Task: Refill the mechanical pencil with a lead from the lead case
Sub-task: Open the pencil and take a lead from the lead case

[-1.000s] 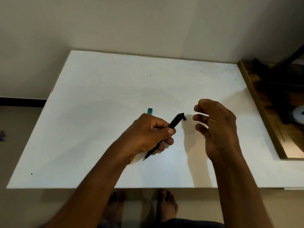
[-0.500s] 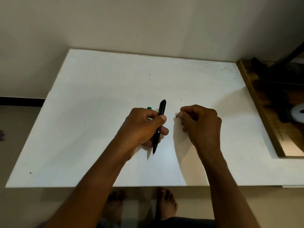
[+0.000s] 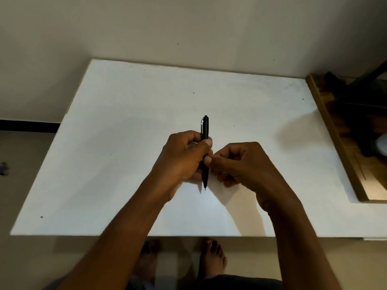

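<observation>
The black mechanical pencil (image 3: 205, 130) stands nearly upright over the middle of the white table (image 3: 117, 126), clip end away from me and tip toward me, just above the surface. My left hand (image 3: 182, 158) is closed around its barrel. My right hand (image 3: 240, 164) is beside it, with thumb and forefinger pinched against the barrel just below the left thumb. Whether those fingers also hold something small, I cannot tell. The lead case is not visible; my hands cover that spot.
A wooden board (image 3: 335, 130) with dark objects and a white round thing (image 3: 382, 146) lies along the table's right edge. The wall runs behind the table. My bare feet (image 3: 211, 260) show below the near edge.
The pencil swung from slanted to upright in my left hand. My right hand closed its fingers and moved left until they pinch the barrel. The teal lead case went out of sight behind my left hand.
</observation>
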